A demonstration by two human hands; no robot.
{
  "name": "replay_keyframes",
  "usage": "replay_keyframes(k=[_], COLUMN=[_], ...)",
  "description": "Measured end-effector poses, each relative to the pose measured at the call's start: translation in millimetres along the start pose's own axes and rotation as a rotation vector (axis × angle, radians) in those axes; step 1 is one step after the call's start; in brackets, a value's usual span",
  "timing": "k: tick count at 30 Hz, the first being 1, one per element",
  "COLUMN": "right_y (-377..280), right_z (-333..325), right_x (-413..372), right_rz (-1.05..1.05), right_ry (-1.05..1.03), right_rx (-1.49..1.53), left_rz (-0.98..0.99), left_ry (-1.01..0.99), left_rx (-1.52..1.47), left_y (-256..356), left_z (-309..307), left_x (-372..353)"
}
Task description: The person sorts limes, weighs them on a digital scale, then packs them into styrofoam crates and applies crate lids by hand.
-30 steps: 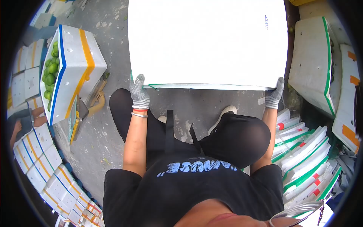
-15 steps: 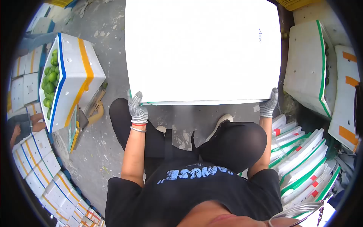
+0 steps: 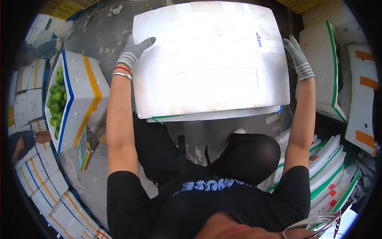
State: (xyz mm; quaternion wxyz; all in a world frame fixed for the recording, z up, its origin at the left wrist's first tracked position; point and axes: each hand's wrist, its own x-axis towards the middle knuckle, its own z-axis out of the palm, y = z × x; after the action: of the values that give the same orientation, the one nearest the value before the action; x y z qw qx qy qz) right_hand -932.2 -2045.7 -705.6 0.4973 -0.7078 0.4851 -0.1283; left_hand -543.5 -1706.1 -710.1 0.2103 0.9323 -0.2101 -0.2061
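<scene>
A white foam lid point(image 3: 211, 67), marked "400" in blue pen, covers a white foam box point(image 3: 223, 116) whose green-taped edge shows along the near side. The lid sits slightly askew on it. My left hand point(image 3: 134, 51), in a grey-and-white striped glove, lies at the lid's left edge, thumb stretched over the top and fingers along the side. On the opposite side, my right hand point(image 3: 297, 59), gloved alike, has its fingers extended beside the lid's right edge, palm facing it. Both hands look open, with fingers straight.
At left a tilted foam box point(image 3: 85, 95) holds green round fruit point(image 3: 58, 99). Stacked foam boxes point(image 3: 43, 175) line the far left, near another person's arm point(image 3: 43, 136). Foam lids point(image 3: 328, 181) lean at right, below another fruit box point(image 3: 318, 71). Yellow crates point(image 3: 71, 8) stand at the back.
My hands have moved from the lid's near corners forward along its left and right sides. The right hand's fingers now stand beside the edge. The lid looks farther from me.
</scene>
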Motion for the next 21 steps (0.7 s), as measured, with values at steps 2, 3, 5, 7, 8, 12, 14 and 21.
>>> replay_keyframes(k=[2,3,5,7,8,12,14,21], right_y=[-10,-13,-3,21,39,30,12,77], right_z=[35,42,41,32,26,35,37,17], right_x=[30,31,21,9,4,15,28,-23], right_rz=[0.046,0.075,0.001,-0.011,-0.019,-0.020,-0.025,0.223], right_ry=[0.126,0.152,0.210,0.193,0.184,0.299,0.226,-0.070], right_rx=[-0.678,-0.581,-0.481,-0.409,-0.372,-0.473,-0.409,0.083], left_rz=[-0.048,-0.070,-0.078,-0.017,0.012,-0.044,-0.023,-0.185], left_ry=[0.020,-0.036,-0.169,-0.120,-0.093,0.003,0.029,-0.068], left_rx=[0.011,-0.039,-0.105,-0.082,-0.071,-0.087,-0.092,-0.124], left_y=[9,5,25,13,10,23,17,-33], left_z=[14,13,-1,8,12,15,18,27], left_x=[16,19,-7,-30,-33,-26,-7,-27])
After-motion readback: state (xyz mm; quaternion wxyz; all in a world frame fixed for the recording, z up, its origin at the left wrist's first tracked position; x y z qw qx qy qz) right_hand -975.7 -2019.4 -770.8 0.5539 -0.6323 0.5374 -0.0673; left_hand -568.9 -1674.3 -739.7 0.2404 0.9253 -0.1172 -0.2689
